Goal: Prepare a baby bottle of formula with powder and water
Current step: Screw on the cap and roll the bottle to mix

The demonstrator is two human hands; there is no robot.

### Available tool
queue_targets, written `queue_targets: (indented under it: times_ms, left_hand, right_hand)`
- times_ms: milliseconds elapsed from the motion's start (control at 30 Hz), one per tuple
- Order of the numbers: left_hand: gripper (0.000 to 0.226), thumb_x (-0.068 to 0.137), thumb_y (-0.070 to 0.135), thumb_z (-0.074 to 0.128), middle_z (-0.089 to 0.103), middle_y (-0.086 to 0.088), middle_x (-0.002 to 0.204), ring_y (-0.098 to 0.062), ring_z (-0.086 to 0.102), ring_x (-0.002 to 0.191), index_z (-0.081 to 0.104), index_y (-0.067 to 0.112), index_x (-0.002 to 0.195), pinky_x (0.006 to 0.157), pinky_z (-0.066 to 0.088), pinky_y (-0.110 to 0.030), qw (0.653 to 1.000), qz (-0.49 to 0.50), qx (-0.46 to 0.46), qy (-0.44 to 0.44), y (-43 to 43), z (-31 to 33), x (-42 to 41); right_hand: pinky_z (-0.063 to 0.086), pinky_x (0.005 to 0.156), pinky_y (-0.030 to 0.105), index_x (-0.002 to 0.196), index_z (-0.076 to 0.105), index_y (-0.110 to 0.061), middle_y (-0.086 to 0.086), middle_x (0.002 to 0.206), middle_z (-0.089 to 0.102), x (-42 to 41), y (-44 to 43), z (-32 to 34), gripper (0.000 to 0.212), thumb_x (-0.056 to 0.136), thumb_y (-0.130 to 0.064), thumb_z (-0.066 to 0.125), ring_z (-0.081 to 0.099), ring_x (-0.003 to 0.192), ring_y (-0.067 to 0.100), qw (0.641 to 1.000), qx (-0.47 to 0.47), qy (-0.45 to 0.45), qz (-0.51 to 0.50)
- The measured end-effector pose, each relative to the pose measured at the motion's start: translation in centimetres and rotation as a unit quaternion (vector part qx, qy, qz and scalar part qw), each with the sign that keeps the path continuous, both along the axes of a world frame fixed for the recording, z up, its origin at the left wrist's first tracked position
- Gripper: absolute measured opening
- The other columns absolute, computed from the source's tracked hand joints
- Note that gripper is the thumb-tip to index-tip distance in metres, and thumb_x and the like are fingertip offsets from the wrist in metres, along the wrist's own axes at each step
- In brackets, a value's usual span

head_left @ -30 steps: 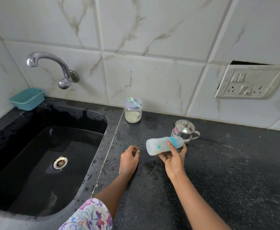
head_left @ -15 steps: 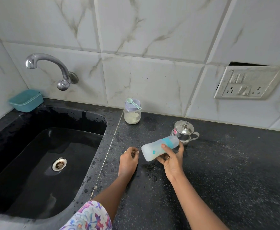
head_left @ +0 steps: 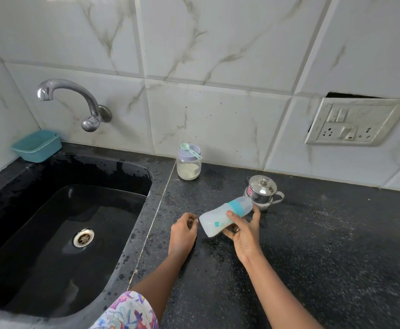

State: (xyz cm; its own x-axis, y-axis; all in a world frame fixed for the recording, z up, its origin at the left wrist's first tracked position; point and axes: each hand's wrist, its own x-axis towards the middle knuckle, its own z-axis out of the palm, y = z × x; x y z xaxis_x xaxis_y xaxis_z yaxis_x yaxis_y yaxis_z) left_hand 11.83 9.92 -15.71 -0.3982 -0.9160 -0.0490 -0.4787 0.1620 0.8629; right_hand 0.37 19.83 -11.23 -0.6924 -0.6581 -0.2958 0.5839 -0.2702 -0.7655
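My right hand (head_left: 243,236) grips a translucent baby bottle (head_left: 214,220) with a teal collar, held almost on its side just above the black countertop (head_left: 324,245), its capped top pointing right and up. My left hand (head_left: 182,233) rests on the counter just left of the bottle's base, fingers curled shut; I cannot tell whether it holds anything. A glass jar of white powder (head_left: 189,166) with a lilac lid stands by the wall, a mint scoop (head_left: 190,150) lying on its lid. A small lidded steel pot (head_left: 260,189) stands just behind the bottle's top.
A black sink (head_left: 59,233) with a steel drain fills the left side, a wall tap (head_left: 75,98) above it and a teal tub (head_left: 37,145) on its far corner. A switch and socket plate (head_left: 355,122) is on the tiled wall at right.
The bottle has tilted in my right hand, its base dropping lower toward my left hand and its top rising. My left hand has stayed in place.
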Motion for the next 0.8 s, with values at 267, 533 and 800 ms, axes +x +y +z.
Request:
queue_targets:
  times_ms: [267, 533, 800]
  left_hand:
    - [0.013, 0.092, 0.02, 0.055, 0.064, 0.004, 0.087, -0.01, 0.059, 0.082, 0.062, 0.015, 0.102, 0.071, 0.043, -0.021, 1.0, 0.003, 0.003, 0.004, 0.03, 0.03, 0.0]
    - [0.016, 0.092, 0.021, 0.055, 0.065, 0.001, 0.091, -0.012, 0.06, 0.086, 0.062, 0.014, 0.105, 0.073, 0.043, -0.021, 1.0, 0.001, 0.005, 0.0, -0.05, -0.19, 0.01]
    - [0.016, 0.092, 0.021, 0.055, 0.065, 0.002, 0.09, -0.012, 0.06, 0.084, 0.062, 0.014, 0.105, 0.073, 0.044, -0.021, 1.0, 0.002, 0.008, 0.001, -0.04, -0.16, 0.01]
  right_hand:
    - [0.057, 0.073, 0.051, 0.134, 0.037, -0.03, 0.009, 0.119, 0.056, 0.01, -0.08, -0.22, 0.073, 0.078, 0.005, 0.066, 0.058, 0.108, 0.029, 1.0, 0.002, 0.001, 0.005]
    - [0.057, 0.074, 0.051, 0.135, 0.035, -0.03, 0.012, 0.124, 0.054, -0.13, -0.07, -0.24, 0.073, 0.079, 0.005, 0.065, 0.057, 0.111, 0.031, 1.0, 0.0, 0.005, 0.008]
    - [0.056, 0.076, 0.053, 0.132, 0.037, -0.032, 0.011, 0.126, 0.053, -0.14, -0.18, -0.38, 0.07, 0.079, 0.005, 0.065, 0.056, 0.112, 0.03, 1.0, -0.002, 0.0, 0.009]
